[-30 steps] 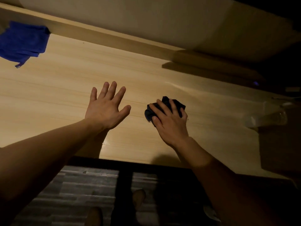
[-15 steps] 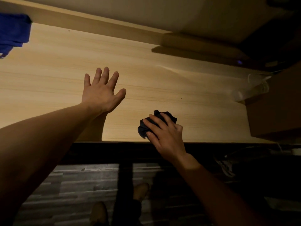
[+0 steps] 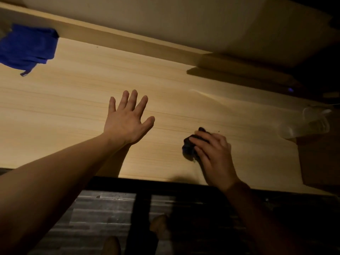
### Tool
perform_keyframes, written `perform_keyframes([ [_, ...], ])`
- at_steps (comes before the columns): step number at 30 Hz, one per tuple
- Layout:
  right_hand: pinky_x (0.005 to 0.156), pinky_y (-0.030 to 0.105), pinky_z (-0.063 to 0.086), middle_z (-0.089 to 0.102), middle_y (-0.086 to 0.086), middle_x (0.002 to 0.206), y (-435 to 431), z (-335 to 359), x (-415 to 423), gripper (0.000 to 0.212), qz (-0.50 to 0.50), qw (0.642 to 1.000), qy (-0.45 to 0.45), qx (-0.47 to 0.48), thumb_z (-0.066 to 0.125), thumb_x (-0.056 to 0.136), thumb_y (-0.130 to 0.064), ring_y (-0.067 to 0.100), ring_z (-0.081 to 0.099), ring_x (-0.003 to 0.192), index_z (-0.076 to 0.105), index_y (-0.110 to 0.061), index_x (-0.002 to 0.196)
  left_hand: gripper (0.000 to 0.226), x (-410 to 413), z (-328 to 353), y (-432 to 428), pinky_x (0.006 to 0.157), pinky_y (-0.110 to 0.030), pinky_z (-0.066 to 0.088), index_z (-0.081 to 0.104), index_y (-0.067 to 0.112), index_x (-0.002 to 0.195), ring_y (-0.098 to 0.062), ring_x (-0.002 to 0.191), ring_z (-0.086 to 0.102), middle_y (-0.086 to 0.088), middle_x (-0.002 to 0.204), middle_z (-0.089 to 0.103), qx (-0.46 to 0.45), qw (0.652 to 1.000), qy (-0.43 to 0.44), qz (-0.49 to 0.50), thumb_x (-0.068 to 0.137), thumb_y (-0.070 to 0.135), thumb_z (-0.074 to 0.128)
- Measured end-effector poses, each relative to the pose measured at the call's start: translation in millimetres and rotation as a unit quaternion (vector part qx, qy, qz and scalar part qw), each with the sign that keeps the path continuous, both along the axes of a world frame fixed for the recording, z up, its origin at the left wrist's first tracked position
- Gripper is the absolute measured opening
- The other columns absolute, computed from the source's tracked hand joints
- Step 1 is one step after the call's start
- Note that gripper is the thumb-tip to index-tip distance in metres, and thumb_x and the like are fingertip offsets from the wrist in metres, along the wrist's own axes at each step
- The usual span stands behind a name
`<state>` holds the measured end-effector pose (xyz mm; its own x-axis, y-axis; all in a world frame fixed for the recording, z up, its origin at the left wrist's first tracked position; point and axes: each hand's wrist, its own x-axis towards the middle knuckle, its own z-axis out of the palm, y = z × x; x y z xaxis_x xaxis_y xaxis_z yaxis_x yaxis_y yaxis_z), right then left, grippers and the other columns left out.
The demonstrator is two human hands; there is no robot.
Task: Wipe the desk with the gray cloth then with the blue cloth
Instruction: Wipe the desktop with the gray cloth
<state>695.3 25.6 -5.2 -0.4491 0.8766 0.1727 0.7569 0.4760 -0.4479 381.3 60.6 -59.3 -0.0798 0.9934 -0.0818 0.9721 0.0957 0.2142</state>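
From the head camera, the right hand (image 3: 216, 155) now sits at the lower right of the frame, its fingers (image 3: 199, 139) curled and pressed down on the bunched gray cloth (image 3: 189, 150), which pokes out to the left of the knuckles. Half a second ago that hand and cloth were right at the near edge of the counter (image 3: 73, 107); now they are further up the wood and further right, so the wiping stroke is sweeping across the right-hand part. I'd judge the gray-cloth pass to be under way, not finished.

The left hand (image 3: 127, 122) lies flat at mid-frame, fingers spread wide and holding nothing, much as before.

The gray cloth is a crumpled wad with no clear long axis; what shows runs roughly from upper right to lower left.

The blue cloth (image 3: 27, 48) lies untouched at the upper left, against the back rail, its long side running left to right, a loose tag trailing toward the lower left.
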Motion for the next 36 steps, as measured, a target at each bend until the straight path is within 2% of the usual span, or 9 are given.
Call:
perform_keyframes([
  [4,0.093,0.032,0.023,0.058,-0.003,0.146,110,15,1,0.031,-0.053,0.998,-0.025,0.004,0.056,0.106,-0.020,0.030,0.044,0.125,0.067,-0.025,0.135,0.084,0,-4,1,0.128,-0.061,-0.008,0.001,0.039,0.169,-0.025,0.164,-0.014,-0.002,0.179,-0.005,0.003,1.000,-0.004,0.009,0.097,0.083,0.009],
  [6,0.094,0.033,0.023,0.057,-0.001,0.147,166,14,-1,0.031,-0.066,0.997,-0.041,-0.005,0.055,0.107,-0.020,0.034,0.043,0.127,0.067,-0.023,0.136,0.084,0,-5,2,0.128,-0.061,-0.008,0.000,0.040,0.169,-0.024,0.163,-0.015,-0.002,0.179,-0.006,0.004,1.000,-0.001,0.012,0.098,0.083,0.008],
  [10,0.103,0.048,0.031,0.056,0.007,0.148,249,1,-4,0.034,-0.059,0.995,-0.082,-0.020,0.050,0.109,-0.021,0.041,0.042,0.130,0.061,-0.021,0.141,0.083,0,-4,2,0.128,-0.059,-0.010,-0.002,0.040,0.169,-0.024,0.163,-0.017,-0.001,0.178,-0.010,0.003,1.000,0.005,0.013,0.098,0.083,0.007],
  [12,0.105,0.050,0.031,0.054,0.012,0.148,275,-7,-5,0.039,-0.060,0.992,-0.097,-0.047,0.047,0.110,-0.026,0.044,0.041,0.128,0.053,-0.023,0.148,0.082,1,-3,2,0.128,-0.059,-0.009,-0.001,0.040,0.169,-0.024,0.163,-0.017,-0.001,0.178,-0.010,0.004,1.000,0.006,0.015,0.099,0.082,0.009],
  [15,0.110,0.054,0.025,0.048,0.014,0.151,295,-20,-7,0.046,-0.073,0.978,-0.169,-0.095,0.037,0.111,-0.045,0.043,0.038,0.135,0.039,-0.033,0.155,0.082,1,-3,2,0.128,-0.059,-0.008,0.000,0.039,0.169,-0.024,0.163,-0.016,-0.001,0.178,-0.009,0.007,1.000,0.008,0.018,0.100,0.081,0.011],
  [18,0.115,0.061,0.016,0.039,0.006,0.160,293,-30,-9,0.058,-0.059,0.970,-0.212,-0.100,0.019,0.102,-0.060,0.037,0.027,0.147,0.035,-0.040,0.154,0.082,1,-5,3,0.128,-0.059,-0.007,0.002,0.040,0.169,-0.024,0.163,-0.015,-0.001,0.178,-0.008,0.008,1.000,0.010,0.020,0.100,0.081,0.011],
  [22,0.118,0.061,0.007,0.026,-0.006,0.168,281,-35,-7,0.058,-0.058,0.972,-0.207,-0.094,0.015,0.101,-0.063,0.029,0.012,0.155,0.028,-0.048,0.156,0.082,-2,-6,3,0.128,-0.060,-0.007,0.003,0.039,0.169,-0.024,0.164,-0.013,-0.001,0.178,-0.005,0.012,1.000,0.010,0.020,0.100,0.081,0.012],
  [28,0.115,0.061,0.013,0.022,-0.015,0.169,226,-38,5,0.055,-0.047,0.974,-0.209,-0.070,0.017,0.103,-0.059,0.024,0.010,0.156,0.024,-0.051,0.157,0.081,-2,-7,4,0.128,-0.060,-0.007,0.002,0.041,0.169,-0.023,0.164,-0.013,-0.001,0.179,-0.005,0.010,1.000,0.000,0.022,0.099,0.082,0.013],
  [36,0.116,0.054,0.011,0.018,-0.018,0.170,126,-40,24,0.054,-0.055,0.972,-0.215,-0.078,0.014,0.105,-0.060,0.019,0.003,0.157,0.020,-0.053,0.158,0.084,-3,-2,4,0.128,-0.061,-0.007,0.000,0.040,0.169,-0.024,0.163,-0.014,-0.001,0.179,-0.007,-0.007,1.000,-0.002,0.017,0.097,0.083,0.010],
])
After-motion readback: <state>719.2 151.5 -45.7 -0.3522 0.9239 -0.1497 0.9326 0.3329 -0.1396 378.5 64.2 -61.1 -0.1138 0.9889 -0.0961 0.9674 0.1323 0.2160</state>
